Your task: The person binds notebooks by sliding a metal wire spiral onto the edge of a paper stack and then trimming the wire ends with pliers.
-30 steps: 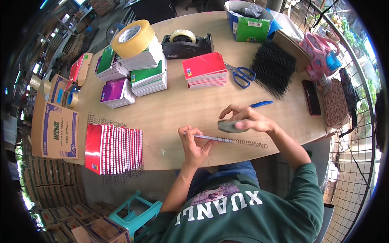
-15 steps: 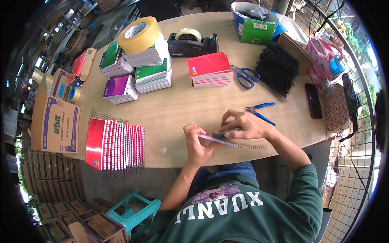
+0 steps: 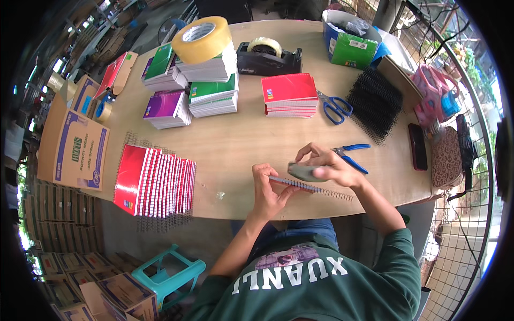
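My left hand (image 3: 267, 195) pinches a small notebook (image 3: 289, 183) on edge, its bound side turned up toward me. A thin dark spiral coil (image 3: 338, 195) runs along that edge and sticks out past the notebook's right end. My right hand (image 3: 334, 167), just above it, grips a flat grey-green pad (image 3: 304, 172) between thumb and fingers; its exact kind I cannot make out. The pad hangs close over the coil. Blue-handled cutting pliers (image 3: 353, 156) lie behind my right hand. To the left stands a row of red notebooks (image 3: 160, 179) with coils jutting from their ends.
Farther back are a stack of red notebooks (image 3: 289, 95), scissors (image 3: 336, 109), a pile of black coils (image 3: 375, 104) and a tape dispenser (image 3: 270, 59). A tape roll (image 3: 202, 40) tops notebook stacks at left. A phone (image 3: 417, 147) lies right; a teal stool (image 3: 168, 275) stands below.
My right hand has lifted the pad slightly off the notebook's bound edge, uncovering more of the coil. My left hand still holds the notebook. The whole view has shifted a little.
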`<state>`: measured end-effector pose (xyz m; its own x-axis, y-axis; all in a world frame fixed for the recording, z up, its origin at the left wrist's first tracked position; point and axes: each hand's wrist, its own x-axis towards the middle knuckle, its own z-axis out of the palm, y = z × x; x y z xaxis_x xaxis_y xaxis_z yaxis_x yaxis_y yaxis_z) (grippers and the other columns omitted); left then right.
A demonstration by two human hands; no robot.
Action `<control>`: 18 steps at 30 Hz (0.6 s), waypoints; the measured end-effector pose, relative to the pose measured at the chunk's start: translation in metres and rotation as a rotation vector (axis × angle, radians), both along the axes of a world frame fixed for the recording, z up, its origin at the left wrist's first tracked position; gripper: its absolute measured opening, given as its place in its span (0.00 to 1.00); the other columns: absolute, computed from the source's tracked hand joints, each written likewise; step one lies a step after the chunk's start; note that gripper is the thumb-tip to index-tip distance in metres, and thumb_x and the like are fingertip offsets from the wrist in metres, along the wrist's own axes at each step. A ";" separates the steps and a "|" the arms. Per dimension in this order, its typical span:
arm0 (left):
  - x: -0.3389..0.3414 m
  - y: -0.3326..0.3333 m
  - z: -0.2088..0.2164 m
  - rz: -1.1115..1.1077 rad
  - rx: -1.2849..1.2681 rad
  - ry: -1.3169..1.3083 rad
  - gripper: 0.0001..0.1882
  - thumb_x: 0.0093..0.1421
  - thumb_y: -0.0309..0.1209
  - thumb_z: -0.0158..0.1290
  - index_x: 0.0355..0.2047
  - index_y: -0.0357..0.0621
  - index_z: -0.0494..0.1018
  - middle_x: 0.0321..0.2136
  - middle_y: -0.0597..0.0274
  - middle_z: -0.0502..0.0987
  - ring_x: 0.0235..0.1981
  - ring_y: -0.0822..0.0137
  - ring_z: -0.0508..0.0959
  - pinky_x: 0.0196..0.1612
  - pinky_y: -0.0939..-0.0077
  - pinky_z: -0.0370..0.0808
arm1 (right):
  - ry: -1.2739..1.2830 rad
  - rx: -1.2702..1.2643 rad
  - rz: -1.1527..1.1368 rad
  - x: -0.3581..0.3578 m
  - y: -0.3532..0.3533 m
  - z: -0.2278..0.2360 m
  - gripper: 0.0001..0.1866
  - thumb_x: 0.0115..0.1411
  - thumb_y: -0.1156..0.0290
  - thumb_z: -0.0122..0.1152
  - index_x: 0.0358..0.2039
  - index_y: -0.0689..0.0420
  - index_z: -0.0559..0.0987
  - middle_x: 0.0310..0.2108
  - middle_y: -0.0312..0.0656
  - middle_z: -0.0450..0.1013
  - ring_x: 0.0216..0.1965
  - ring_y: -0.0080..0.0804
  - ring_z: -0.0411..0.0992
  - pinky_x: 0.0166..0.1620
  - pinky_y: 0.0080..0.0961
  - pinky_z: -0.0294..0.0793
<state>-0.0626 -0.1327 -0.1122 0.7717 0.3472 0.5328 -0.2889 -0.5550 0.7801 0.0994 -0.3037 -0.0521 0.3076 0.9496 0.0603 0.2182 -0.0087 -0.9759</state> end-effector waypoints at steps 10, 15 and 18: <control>-0.013 0.038 -0.009 -0.276 -0.750 0.032 0.24 0.63 0.19 0.59 0.53 0.45 0.58 0.36 0.60 0.76 0.40 0.69 0.79 0.50 0.71 0.79 | -0.283 -0.201 -0.041 -0.012 0.010 0.014 0.26 0.64 0.48 0.55 0.51 0.55 0.84 0.54 0.49 0.71 0.43 0.42 0.76 0.50 0.37 0.72; -0.004 0.031 -0.007 -0.309 -0.876 0.036 0.26 0.61 0.18 0.60 0.53 0.45 0.58 0.38 0.59 0.76 0.42 0.71 0.78 0.48 0.75 0.79 | -0.230 -0.189 -0.022 -0.004 0.012 0.019 0.36 0.63 0.42 0.52 0.46 0.69 0.83 0.52 0.50 0.70 0.46 0.41 0.71 0.47 0.36 0.71; -0.004 0.036 -0.007 -0.314 -0.907 0.023 0.28 0.61 0.18 0.60 0.55 0.45 0.58 0.38 0.60 0.76 0.42 0.72 0.78 0.47 0.76 0.79 | -0.255 -0.105 -0.107 -0.004 0.021 0.023 0.37 0.64 0.43 0.50 0.41 0.73 0.82 0.51 0.51 0.69 0.46 0.40 0.71 0.46 0.36 0.71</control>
<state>-0.0662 -0.0970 -0.1194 0.9067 0.3955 0.1467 -0.3011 0.3634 0.8816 0.0956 -0.2824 -0.0292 0.3942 0.9176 0.0516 0.4484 -0.1430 -0.8823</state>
